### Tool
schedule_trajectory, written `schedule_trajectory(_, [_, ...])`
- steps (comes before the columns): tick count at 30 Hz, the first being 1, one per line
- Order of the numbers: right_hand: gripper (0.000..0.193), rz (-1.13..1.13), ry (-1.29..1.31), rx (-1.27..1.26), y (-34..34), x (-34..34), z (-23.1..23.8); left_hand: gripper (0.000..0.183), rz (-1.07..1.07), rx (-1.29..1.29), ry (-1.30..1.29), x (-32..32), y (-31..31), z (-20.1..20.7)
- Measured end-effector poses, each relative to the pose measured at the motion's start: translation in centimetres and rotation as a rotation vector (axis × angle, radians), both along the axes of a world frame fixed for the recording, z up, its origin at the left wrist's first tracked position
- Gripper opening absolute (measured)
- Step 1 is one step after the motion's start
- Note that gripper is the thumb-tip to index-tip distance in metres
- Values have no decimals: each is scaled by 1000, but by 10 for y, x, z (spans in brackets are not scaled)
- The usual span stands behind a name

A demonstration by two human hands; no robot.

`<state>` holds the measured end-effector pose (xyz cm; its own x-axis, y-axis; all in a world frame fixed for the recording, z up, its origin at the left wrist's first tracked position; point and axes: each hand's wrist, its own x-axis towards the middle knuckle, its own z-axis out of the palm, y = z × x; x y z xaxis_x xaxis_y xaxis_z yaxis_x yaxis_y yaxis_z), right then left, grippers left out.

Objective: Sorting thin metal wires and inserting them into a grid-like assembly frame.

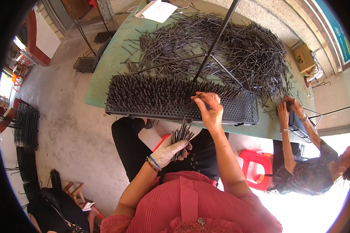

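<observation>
In front of me lies a long black perforated tray, a grid of round holes. Many thin dark sticks stand upright, packed close over its left and middle part; bare holes show at its right end and along the near edge. My left hand, in a pale glove, is closed around a bundle of the same dark sticks above my lap, just short of the tray. My bare right hand is over the tray, thumb and fingers pinched on what looks like one dark stick, partly hidden by the fingers.
A large heap of loose sticks covers the green table behind the tray. A black metal stand rises over it. On the right a co-worker's hands work at another tray, near a red stool. A cardboard box stands beyond.
</observation>
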<state>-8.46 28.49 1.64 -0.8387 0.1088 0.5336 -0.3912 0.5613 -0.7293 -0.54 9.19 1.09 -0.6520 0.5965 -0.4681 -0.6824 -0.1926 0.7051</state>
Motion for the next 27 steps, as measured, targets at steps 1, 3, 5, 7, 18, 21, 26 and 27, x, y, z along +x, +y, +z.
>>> schedule_trajectory(1, [14, -14, -17, -2, -1, 1, 1, 27, 1, -2, 2, 0, 0, 1])
schedule_trajectory(3, [14, -23, -8, 12, -1, 1, 0, 27, 0, -2, 1, 0, 0, 1])
schedule_trajectory(5, [14, -35, -4, 31, 0, 0, -1, 26, -10, -5, -8, -1, 1, -1])
schedule_trajectory(7, [15, -18, 3, 57, -1, -1, 3, 26, -10, -13, -5, 0, 0, 0])
schedule_trajectory(18, [34, 8, 15, 170, -6, 0, 6, 25, 13, -35, -1, 1, 1, 1])
schedule_trajectory(21, [42, 9, 56, 188, -10, 1, 2, 26, -2, -65, 6, 1, 1, -3])
schedule_trajectory(26, [41, -9, 110, 278, -14, 2, 2, 28, 0, -73, 14, 3, 2, -4])
schedule_trajectory(27, [39, 1, 144, 307, -14, 0, 0, 28, 0, -72, 15, 3, 2, -4])
